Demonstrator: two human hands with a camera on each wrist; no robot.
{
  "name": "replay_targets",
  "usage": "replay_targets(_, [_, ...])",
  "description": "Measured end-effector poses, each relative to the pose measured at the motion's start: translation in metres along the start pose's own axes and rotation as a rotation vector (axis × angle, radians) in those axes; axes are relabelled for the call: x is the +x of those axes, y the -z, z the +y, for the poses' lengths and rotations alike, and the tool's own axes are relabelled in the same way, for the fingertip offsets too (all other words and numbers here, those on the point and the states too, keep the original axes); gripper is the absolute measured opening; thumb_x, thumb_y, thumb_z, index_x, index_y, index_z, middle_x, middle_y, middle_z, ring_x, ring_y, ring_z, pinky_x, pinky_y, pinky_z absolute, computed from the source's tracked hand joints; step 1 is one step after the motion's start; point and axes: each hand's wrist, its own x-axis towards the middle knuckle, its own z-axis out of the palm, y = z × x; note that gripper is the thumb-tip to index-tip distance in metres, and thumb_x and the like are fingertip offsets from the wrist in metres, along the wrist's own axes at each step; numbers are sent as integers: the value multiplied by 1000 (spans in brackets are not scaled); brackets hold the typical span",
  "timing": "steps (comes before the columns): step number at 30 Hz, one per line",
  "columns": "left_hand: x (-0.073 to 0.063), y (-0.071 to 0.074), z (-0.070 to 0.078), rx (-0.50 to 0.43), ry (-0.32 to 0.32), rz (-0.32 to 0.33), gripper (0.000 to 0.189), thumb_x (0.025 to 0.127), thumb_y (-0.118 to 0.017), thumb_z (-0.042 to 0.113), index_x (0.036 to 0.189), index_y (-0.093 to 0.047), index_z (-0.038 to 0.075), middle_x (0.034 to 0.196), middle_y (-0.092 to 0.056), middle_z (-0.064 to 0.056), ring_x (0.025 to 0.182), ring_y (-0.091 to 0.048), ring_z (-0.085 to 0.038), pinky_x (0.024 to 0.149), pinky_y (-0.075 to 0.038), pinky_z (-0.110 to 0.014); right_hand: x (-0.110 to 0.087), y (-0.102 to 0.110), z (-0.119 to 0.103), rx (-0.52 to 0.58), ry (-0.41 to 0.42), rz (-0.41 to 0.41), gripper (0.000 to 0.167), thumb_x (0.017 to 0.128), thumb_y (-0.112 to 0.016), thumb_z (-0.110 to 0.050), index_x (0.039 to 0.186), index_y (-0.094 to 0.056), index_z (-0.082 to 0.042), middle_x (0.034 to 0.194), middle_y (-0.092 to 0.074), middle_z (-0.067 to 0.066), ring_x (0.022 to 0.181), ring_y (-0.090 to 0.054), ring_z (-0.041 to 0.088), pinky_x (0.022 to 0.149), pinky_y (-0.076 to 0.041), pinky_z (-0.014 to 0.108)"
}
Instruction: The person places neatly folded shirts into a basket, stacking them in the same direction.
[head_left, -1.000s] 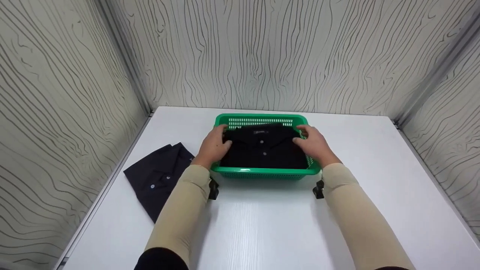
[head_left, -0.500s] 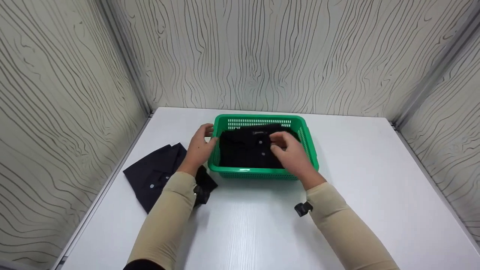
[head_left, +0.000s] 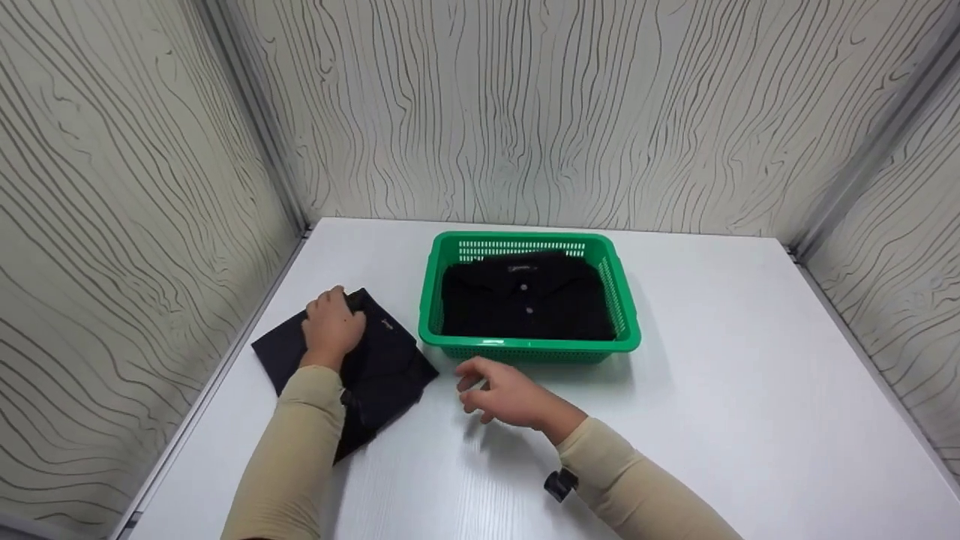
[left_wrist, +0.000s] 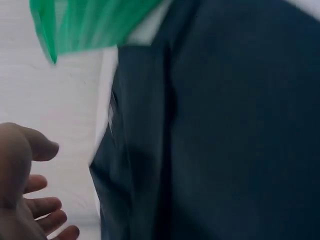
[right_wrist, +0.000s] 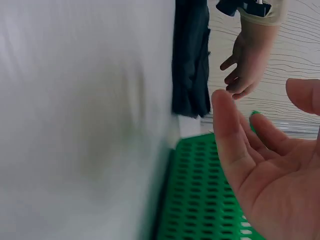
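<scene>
Pulled both the left hand (head_left: 332, 326) and the right hand (head_left: 506, 394) out of the green basket (head_left: 529, 346) since a second ago, away from the sides of the folded black shirt (head_left: 487, 315). Swung the left one over to the folded navy shirt (head_left: 390, 367), lying flat on the white table (head_left: 735, 360) just left of the basket. Got it hovering above the collar end, with fingers relaxed and gripping nothing, and with a visible gap to the fabric in the right wrist view. Now covering the navy shirt's front buttons with that hand and forearm, but showing the little gold-ish collar label (head_left: 387, 324), mostly hidden behind the arm earlier.

Brought the right hand back too, from above the basket half a second ago to a spot in front of its near left corner. Also holding nothing there: hanging over the table with loosely bent fingers, near the navy shirt's right corner but not touching it.

Left the black shirt sitting in the basket, same place as before, with its two pale buttons (head_left: 526, 298) fully uncovered and its collar toward the patterned wall (head_left: 487, 112). Can't spot any real shift in the basket or the navy shirt. Getting mostly blur in the left wrist view.
</scene>
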Motion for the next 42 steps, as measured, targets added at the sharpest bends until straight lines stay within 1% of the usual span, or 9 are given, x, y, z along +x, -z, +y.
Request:
replay_targets(6, [-1, 11, -36, 10, 94, -101, 66, 99, -47, 24, 153, -28, -8, 157, -26, -31, 143, -17, -53, 109, -20, -71, 6, -21, 9, 167, -86, -78, 49, 98, -61, -20, 141, -51, 1, 118, -65, 14, 93, -71, 28, 69, -59, 40])
replay_targets(13, [-3, 12, -60, 0, 148, -194, 69, 99, -45, 24, 154, -23, -11, 161, -10, -34, 144, -10, -56, 113, -20, -67, 12, -40, 9, 157, -164, -121, 55, 92, -63, -19, 142, -51, 0, 107, -69, 13, 88, -72, 28, 66, -59, 40])
replay_targets(19, [-9, 12, -61, 19, 154, -227, 68, 97, -42, 19, 154, -21, -12, 158, -12, -36, 141, -13, -59, 112, -23, -66, 18, -55, 7, 104, -212, -115, 55, 93, -63, -18, 142, -50, 2, 99, -70, 10, 81, -72, 30, 63, -59, 43])
replay_targets(24, [-15, 16, -58, 63, 193, -302, 75, 96, -46, 23, 157, -15, -9, 156, -14, -38, 140, -13, -60, 107, -26, -71, 21, -62, 7, 19, -224, -91, 58, 93, -64, -19, 144, -48, 4, 91, -70, 8, 69, -71, 27, 58, -58, 42])
replay_targets(27, [-18, 20, -55, 113, 182, -339, 78, 94, -50, 24, 155, -16, -12, 152, -23, -42, 137, -18, -61, 108, -27, -69, 23, -65, 8, -35, -215, -77, 58, 93, -64, -21, 143, -49, 4, 88, -68, 7, 62, -69, 23, 55, -57, 39])
replay_targets(31, [-20, 25, -53, 169, 137, -352, 74, 90, -52, 19, 146, -27, -21, 141, -37, -45, 128, -30, -65, 106, -31, -65, 27, -67, 10, -114, -180, -51, 40, 90, -64, -23, 123, -59, -1, 81, -66, 7, 56, -66, 19, 53, -55, 35])
replay_targets(34, [-23, 27, -51, 180, 127, -347, 62, 88, -53, 15, 136, -41, -23, 134, -42, -45, 122, -36, -64, 103, -35, -65, 30, -70, 9, -142, -169, -31, 34, 89, -66, -23, 117, -60, -5, 75, -65, 9, 53, -65, 18, 53, -54, 34])
replay_targets(39, [-33, 30, -49, 202, 129, -343, 48, 89, -51, 9, 124, -53, -24, 129, -43, -45, 116, -41, -63, 99, -38, -64, 34, -79, 8, -175, -170, 1, 40, 89, -70, -29, 120, -60, -5, 68, -61, 5, 51, -60, 17, 54, -52, 34])
replay_targets(42, [-35, 29, -48, 236, 111, -351, 41, 90, -48, 6, 118, -57, -23, 125, -46, -45, 115, -43, -62, 99, -37, -64, 38, -84, 6, -232, -146, 28, 49, 89, -72, -34, 123, -60, 0, 76, -62, 3, 57, -60, 16, 63, -52, 34])
